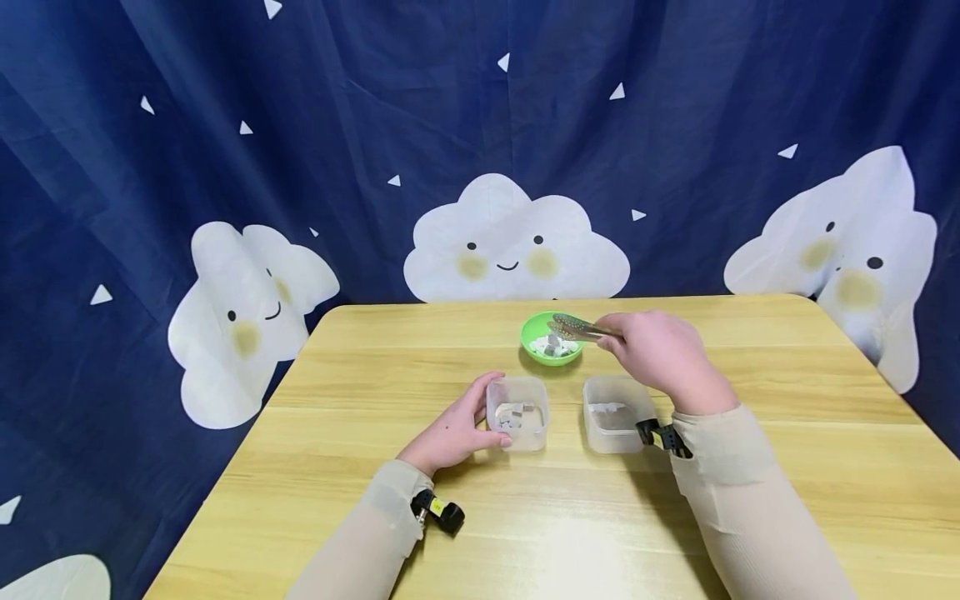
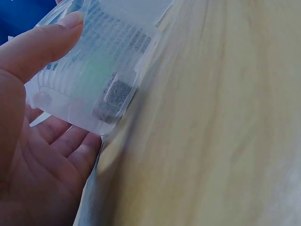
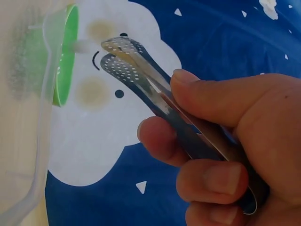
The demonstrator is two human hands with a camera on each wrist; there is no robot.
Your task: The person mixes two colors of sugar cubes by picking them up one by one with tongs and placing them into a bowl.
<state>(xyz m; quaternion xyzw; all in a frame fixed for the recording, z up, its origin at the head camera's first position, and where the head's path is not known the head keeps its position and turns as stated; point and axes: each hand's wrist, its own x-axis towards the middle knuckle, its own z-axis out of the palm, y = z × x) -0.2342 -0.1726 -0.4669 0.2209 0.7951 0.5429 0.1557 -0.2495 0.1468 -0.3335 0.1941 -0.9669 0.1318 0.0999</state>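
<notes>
My right hand (image 1: 660,348) grips metal tongs (image 3: 162,101) with perforated, rounded ends. In the head view the tong ends lie over the green bowl (image 1: 531,348), which holds several small white and grey pieces (image 1: 553,345). The ends are close together in the right wrist view; I cannot tell whether anything is between them. My left hand (image 1: 457,429) holds the left clear plastic container (image 1: 536,440), thumb on the near side and fingers round the far side. Small grey and white pieces (image 1: 516,414) lie inside it; a dark grey one (image 2: 115,94) shows through its wall.
A second clear plastic container (image 1: 613,443) stands to the right, beneath my right forearm, with some whitish and grey content at its bottom. Everything stands on a wooden table (image 1: 360,392). Behind its far edge hangs a dark blue curtain (image 1: 360,133) with white clouds.
</notes>
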